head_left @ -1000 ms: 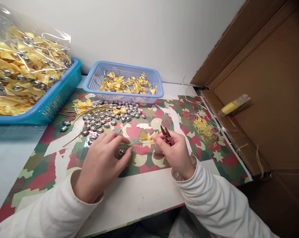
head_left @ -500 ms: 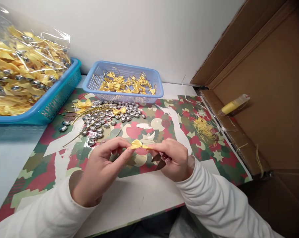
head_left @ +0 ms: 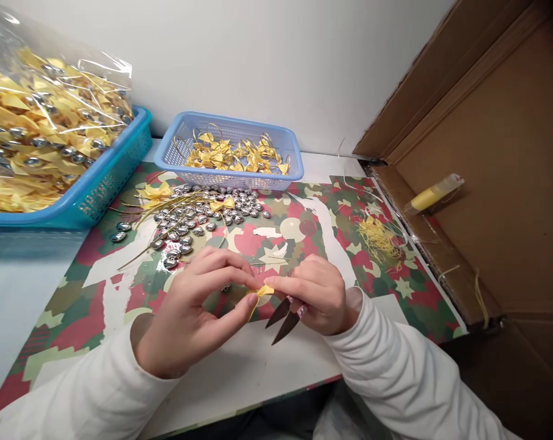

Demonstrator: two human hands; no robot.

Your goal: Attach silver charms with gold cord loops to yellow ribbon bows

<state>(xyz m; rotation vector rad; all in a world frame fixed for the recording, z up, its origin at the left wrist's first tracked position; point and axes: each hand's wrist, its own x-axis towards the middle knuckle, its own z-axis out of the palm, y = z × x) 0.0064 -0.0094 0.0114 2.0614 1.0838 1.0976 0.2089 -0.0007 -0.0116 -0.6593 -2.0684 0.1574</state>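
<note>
Fingers (head_left: 239,276) of the left hand (head_left: 191,311) and right hand (head_left: 315,296) pinch a small yellow ribbon bow (head_left: 261,292) between them, just above the camouflage mat (head_left: 120,293); the right also clamps thread snips (head_left: 283,318) (blades apart, pointing down). Best keep the bow taut and the blades away from the ribbon. Beyond the bow lie silver beads (head_left: 198,217), then the pale blue basket (head_left: 233,177) of bows.

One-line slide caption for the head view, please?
Both hands pinch a yellow ribbon bow; the right also holds snips.
</note>
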